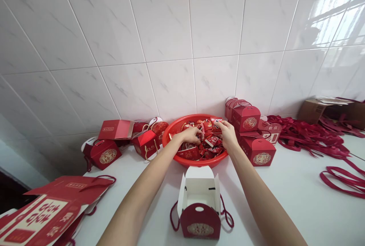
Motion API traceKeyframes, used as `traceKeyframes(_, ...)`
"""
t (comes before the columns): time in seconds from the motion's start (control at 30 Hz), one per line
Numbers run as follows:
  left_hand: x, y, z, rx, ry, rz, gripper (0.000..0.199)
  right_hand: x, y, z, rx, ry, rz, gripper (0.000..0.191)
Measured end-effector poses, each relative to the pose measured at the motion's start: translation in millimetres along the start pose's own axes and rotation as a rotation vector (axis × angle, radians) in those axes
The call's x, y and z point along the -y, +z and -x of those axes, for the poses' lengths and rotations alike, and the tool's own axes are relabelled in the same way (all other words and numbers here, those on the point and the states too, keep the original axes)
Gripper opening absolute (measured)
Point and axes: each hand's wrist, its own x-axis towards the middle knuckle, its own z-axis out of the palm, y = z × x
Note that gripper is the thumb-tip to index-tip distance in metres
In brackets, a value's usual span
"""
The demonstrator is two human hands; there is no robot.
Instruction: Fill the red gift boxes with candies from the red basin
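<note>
We have both hands over the red plastic basket [182, 161], which stands on the white counter [302, 185] near the tiled wall [171, 29]. The basket is filled with red wrapped candies [212, 140]. Our left hand [190, 135] reaches in over its left side, fingers bent down among the candies; we cannot tell whether they grip one. Our right hand [228, 134] is at the right side, its thumb and fingers closed on a small red-and-white candy packet [216, 119] above the pile.

Just in front of the basket, between our forearms, we see an open gift box [200, 221], upright with its flaps raised. Its inside is white, its front dark red with a pale round emblem, and a dark red cord loops out at each side.

To the right of the basket we have closed red gift boxes [258, 151], some stacked. Beyond them lie a heap of dark red ribbons [308, 135] and a cardboard box [312, 111] with papers on top. To the left are more red boxes [105, 154], one with a twisted gold cord [146, 151], and nearer us, flat red packaging [48, 211] with cord handles.
</note>
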Motion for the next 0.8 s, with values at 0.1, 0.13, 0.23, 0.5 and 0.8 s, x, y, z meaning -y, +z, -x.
traceKeyframes(0.1, 7.1, -1.8, 2.2, -0.027, -0.02, 0.226, 0.03, 1.5, 0.3, 1.3, 0.0, -0.002, 0.02, 0.025)
traceKeyframes(0.13, 8.0, -2.1, 2.9, -0.042, -0.014, 0.289, 0.028, 1.7, 0.4, 1.5, -0.003, -0.006, 0.025, 0.025)
traceKeyframes(0.23, 6.9, -3.1, 4.9, -0.102, 0.025, 0.404, 0.018, 1.3, 0.5, 1.4, 0.005, -0.003, 0.031, 0.026)
traceKeyframes(0.5, -0.3, -5.3, 7.2, -0.252, 0.045, 0.571, 0.018, -0.7, -0.3, 1.0, 0.06, 0.003, 0.038, 0.033)
traceKeyframes(0.8, -3.6, -4.1, 15.6, -0.14, -0.008, 0.322, 0.039, -0.3, 0.4, 1.7, 0.046, -0.003, 0.048, 0.033)
